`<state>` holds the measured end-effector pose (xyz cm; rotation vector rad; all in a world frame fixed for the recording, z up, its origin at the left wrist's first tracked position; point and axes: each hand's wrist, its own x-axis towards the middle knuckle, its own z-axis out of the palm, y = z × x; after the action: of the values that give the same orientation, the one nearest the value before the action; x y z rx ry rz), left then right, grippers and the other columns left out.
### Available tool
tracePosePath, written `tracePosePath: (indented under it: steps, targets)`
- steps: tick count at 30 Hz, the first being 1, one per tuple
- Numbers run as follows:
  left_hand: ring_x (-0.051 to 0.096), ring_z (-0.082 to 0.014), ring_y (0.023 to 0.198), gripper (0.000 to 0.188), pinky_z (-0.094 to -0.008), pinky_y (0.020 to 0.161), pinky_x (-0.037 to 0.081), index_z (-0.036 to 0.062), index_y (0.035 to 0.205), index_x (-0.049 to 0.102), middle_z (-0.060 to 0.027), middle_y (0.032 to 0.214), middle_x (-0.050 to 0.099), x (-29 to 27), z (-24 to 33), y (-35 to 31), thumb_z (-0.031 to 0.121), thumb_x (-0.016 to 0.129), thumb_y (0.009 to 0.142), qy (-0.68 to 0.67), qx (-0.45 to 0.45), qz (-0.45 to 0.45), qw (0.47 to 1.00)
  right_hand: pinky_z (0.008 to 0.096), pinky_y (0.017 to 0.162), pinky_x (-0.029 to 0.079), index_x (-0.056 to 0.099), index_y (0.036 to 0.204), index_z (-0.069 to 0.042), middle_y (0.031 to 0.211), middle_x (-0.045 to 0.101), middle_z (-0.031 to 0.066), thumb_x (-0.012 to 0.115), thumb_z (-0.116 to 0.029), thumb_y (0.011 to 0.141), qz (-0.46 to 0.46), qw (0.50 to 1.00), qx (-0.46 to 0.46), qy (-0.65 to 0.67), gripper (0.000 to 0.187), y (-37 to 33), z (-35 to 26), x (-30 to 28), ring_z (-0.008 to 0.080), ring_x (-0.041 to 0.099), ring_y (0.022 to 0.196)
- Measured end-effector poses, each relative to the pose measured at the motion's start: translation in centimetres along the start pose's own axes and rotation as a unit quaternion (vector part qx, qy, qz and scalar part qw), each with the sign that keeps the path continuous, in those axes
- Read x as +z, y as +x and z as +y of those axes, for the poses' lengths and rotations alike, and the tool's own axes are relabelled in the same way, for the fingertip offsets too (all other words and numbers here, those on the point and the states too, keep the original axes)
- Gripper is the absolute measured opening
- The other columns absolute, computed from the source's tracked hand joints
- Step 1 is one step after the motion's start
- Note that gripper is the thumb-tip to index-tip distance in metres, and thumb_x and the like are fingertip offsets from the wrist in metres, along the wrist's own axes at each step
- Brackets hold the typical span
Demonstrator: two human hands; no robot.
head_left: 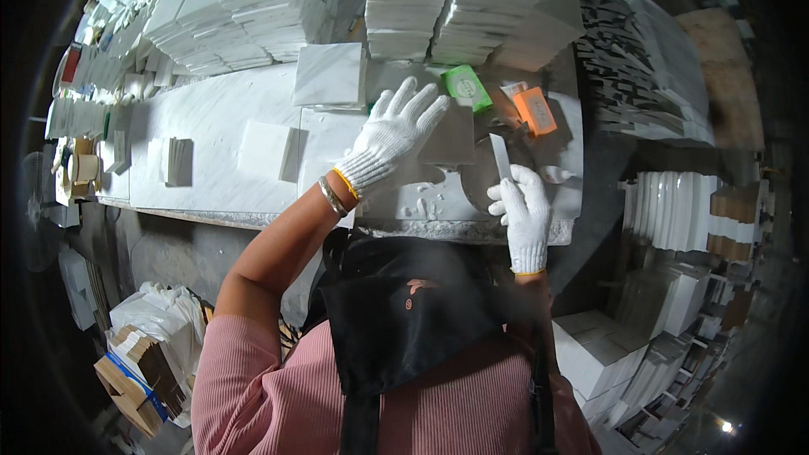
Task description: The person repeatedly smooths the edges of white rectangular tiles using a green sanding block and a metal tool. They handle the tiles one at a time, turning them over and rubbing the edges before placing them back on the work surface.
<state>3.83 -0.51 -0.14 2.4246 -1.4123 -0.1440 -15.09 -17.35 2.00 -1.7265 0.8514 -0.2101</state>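
My left hand (pixel 396 126), in a white knit glove, lies with its fingers stretched out at the worktop, by a greyish square piece (pixel 448 139). I cannot tell how firmly it presses there. My gloved right hand (pixel 524 209) is closed on the lower end of a thin white strip (pixel 500 154), which points up and away from me. Beneath the strip is a dark round patch, partly hidden. A green box (pixel 468 88) lies beyond my left fingertips, and an orange box (pixel 535 110) sits farther right. White scraps (pixel 430 202) are scattered near the front edge.
Tall stacks of white marble tiles (pixel 404 8) stand along the back. A short tile stack (pixel 329 74) and smaller pieces (pixel 266 152) rest on the marble worktop (pixel 211 190). Piled dark-edged strips (pixel 624 59) are at the far right, with white boxes (pixel 602 350) lower right.
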Motion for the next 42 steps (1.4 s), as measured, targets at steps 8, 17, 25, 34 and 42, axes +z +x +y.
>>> tracePosePath:
  steps: [8,17,25,34,42]
  targets:
    - [0.045,-0.0372,0.128,0.096,-0.0502,0.108,0.037,0.0107,0.141,0.048,-0.0154,0.14,0.048,-1.1,0.8,-0.5,0.04,0.089,0.059,-0.087,-0.061,0.074,0.992,0.0247,0.064,0.052,0.057,0.133,-0.004,0.086,0.071,0.0079,0.059,-0.015,0.097,-0.061,0.987,-0.102,-0.108,0.038,1.8,0.5,1.3,0.0123,0.065,0.066]
    - [0.033,-0.0445,0.138,0.085,-0.0551,0.108,0.035,0.0172,0.135,0.055,-0.0206,0.155,0.031,0.9,0.5,-3.8,0.042,0.088,0.06,-0.086,-0.1,0.114,0.985,0.0304,0.062,0.054,0.064,0.124,-0.005,0.084,0.071,0.0104,0.063,-0.015,0.094,-0.075,0.927,-0.254,-0.265,0.031,3.4,0.8,2.8,0.017,0.067,0.064]
    - [0.042,-0.0438,0.13,0.081,-0.0522,0.108,0.038,0.0167,0.127,0.061,-0.0203,0.143,0.044,1.7,-0.1,-3.8,0.04,0.09,0.055,-0.139,-0.08,0.161,0.974,0.0333,0.063,0.054,0.066,0.12,-0.006,0.077,0.07,0.0115,0.066,-0.014,0.091,-0.08,0.912,-0.248,-0.317,0.03,2.9,-1.5,2.4,0.0201,0.069,0.064]
    - [0.043,-0.0436,0.129,0.076,-0.0528,0.107,0.039,0.0142,0.12,0.066,-0.0197,0.145,0.045,1.5,-0.5,-3.9,0.046,0.09,0.054,-0.156,-0.062,0.182,0.969,0.0339,0.07,0.056,0.066,0.12,-0.006,0.091,0.072,0.0146,0.068,-0.011,0.089,-0.096,0.887,-0.297,-0.341,0.031,2.3,-2.3,2.1,0.0235,0.071,0.073]
    - [0.048,-0.0394,0.124,0.066,-0.0507,0.104,0.041,0.0148,0.112,0.07,-0.0156,0.137,0.052,1.9,-0.6,-3.8,0.041,0.088,0.054,-0.154,-0.051,0.21,0.964,0.033,0.069,0.055,0.067,0.121,-0.004,0.088,0.072,0.0127,0.067,-0.007,0.09,-0.112,0.881,-0.336,-0.314,0.032,3.0,-1.5,1.9,0.0213,0.069,0.072]
